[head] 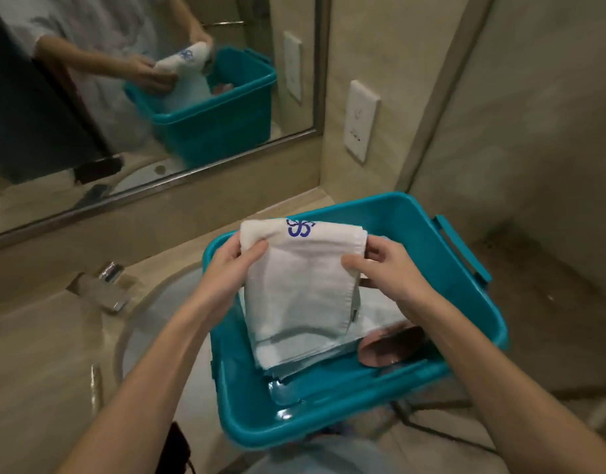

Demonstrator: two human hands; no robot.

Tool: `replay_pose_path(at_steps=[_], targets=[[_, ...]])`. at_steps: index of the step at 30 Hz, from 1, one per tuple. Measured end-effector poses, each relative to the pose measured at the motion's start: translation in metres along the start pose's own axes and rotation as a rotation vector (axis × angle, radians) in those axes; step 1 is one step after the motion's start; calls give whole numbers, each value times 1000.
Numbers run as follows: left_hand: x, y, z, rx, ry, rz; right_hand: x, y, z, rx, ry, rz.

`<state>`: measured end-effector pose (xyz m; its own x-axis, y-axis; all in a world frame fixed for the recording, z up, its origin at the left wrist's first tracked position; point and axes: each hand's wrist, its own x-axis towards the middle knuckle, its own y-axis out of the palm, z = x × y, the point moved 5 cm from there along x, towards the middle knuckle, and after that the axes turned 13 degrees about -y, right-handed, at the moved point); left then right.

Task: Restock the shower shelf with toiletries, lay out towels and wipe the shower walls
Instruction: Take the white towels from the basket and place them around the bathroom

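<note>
A folded white towel (pixel 301 278) with a blue emblem near its top edge is held up over the teal plastic bin (pixel 465 282), its lower end resting on paler folded cloth (pixel 328 350) inside. The left hand (pixel 234 263) pinches its left edge, thumb on the front; the right hand (pixel 385 265) grips the right edge likewise. The bin sits on a beige counter beside a sink (pixel 151 323); a mirror (pixel 140 97) lies far left

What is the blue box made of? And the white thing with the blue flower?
The box looks like hard, glossy plastic: smooth teal walls with shiny glints and a moulded handle. The white thing is a towel, probably cotton terry: soft, matte, folded, bending where the left hand and right hand pinch it.
</note>
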<state>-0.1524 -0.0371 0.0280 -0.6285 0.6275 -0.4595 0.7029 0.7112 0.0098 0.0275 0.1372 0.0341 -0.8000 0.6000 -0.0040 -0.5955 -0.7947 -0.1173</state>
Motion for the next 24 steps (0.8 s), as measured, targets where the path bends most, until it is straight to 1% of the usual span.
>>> replay_pose_path(at_steps=[3, 6, 9, 11, 14, 17, 24], targets=[[-20, 1, -20, 93, 86, 165, -40, -2, 34, -79, -102, -167], [-45, 6, -45, 118, 197, 271, -88, -3, 69, -135, -207, -332], [-76, 19, -66, 51, 289, 319, -140, -4, 103, -149, -292, -480], [-96, 33, -75, -12, 318, 330, -173, -5, 120, -148, -324, -530], [-130, 61, -76, -34, 326, 400, -224, -8, 136, -129, -345, -619], [-173, 98, -66, -1, 311, 533, -292, -19, 148, -139, -343, -763], [-285, 201, -15, 128, 244, 816, -468, -50, 147, -175, -275, -1077]])
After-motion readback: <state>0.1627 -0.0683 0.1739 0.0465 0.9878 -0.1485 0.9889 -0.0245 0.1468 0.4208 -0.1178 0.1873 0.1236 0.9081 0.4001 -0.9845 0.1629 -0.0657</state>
